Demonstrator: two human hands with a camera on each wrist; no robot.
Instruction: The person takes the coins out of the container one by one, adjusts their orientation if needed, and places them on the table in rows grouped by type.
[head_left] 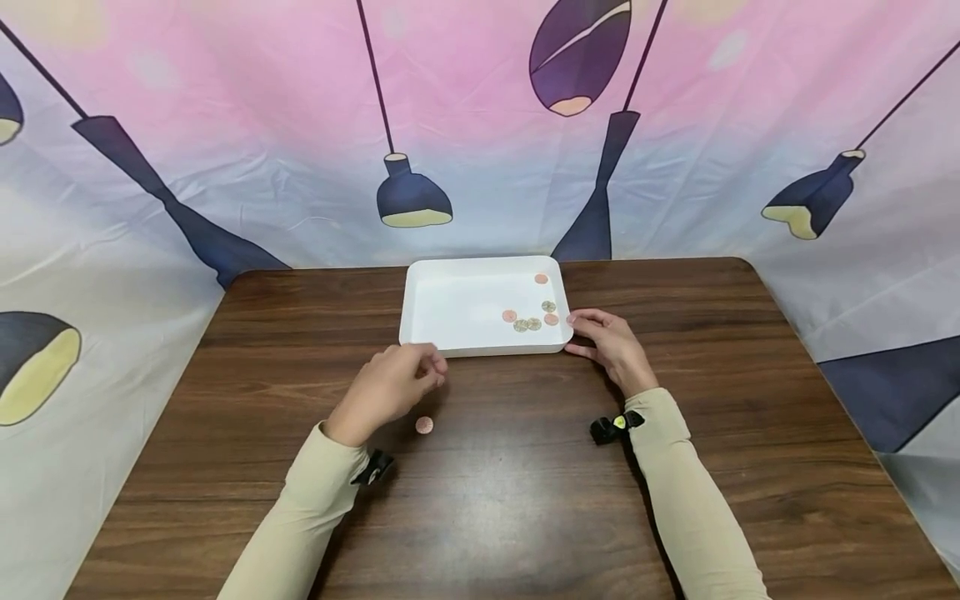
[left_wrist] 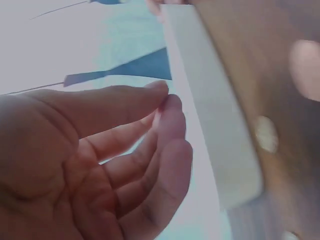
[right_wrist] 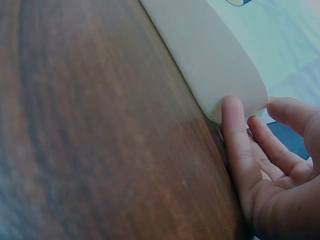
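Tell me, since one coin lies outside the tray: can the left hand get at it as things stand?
Probably yes. The coin lies on bare table just beside the left hand, which holds nothing; nothing stands between them.

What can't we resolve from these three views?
- Left hand, head view: its back hides the fingertips, so no telling whether it pinches anything. Left wrist view: too blurred to settle it.
- Coins in the white tray, head view: too small to read.
- Coin on the table: a blurred blob in the left wrist view.
- Right hand, right wrist view: cut off by the frame edge; the tray wall hides the tray's inside.
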